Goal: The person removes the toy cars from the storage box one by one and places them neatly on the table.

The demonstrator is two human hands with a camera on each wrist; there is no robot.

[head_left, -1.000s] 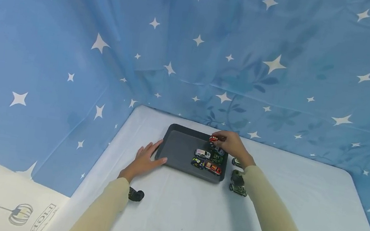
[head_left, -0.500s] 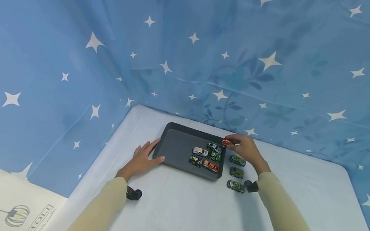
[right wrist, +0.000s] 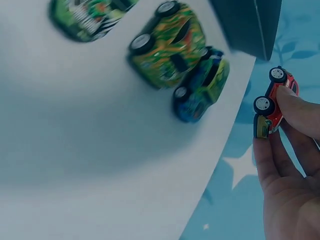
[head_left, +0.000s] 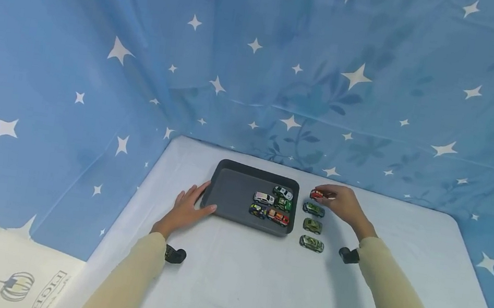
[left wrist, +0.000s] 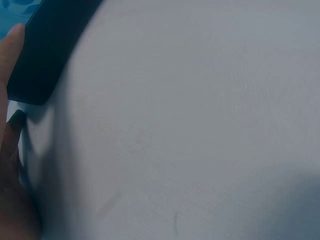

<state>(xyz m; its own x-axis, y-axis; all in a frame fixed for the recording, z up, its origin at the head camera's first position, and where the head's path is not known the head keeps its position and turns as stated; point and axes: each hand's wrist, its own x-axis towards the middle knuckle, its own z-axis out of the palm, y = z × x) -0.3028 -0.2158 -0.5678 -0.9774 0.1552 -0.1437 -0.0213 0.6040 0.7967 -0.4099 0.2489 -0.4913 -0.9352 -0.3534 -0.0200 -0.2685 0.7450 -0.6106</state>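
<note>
Between thumb and fingers, my right hand (head_left: 343, 204) pinches a red toy car (right wrist: 278, 97), held beyond the right end of a dark grey tray (head_left: 233, 219). Three green camouflage toy cars stand in a column below it: a blue-green one (head_left: 313, 209), an olive one (head_left: 312, 226) and a pale-patterned one (head_left: 312, 243). My left hand (head_left: 184, 212) spreads its fingers at the tray's left end, thumb at the near corner. Inside the tray's right half sit several toy cars, among them a white one (head_left: 264, 198), a silver one (head_left: 282, 192) and an orange-red one (head_left: 278, 217).
A white cloth-covered table (head_left: 234, 278) lies under everything. Behind it and at the left hangs a blue star-patterned curtain (head_left: 225, 40). Dark wrist camera mounts (head_left: 175, 255) show at both wrists.
My right hand has carried the red car from over the tray's far right corner out to the right, above the green cars. The left hand stays at the tray.
</note>
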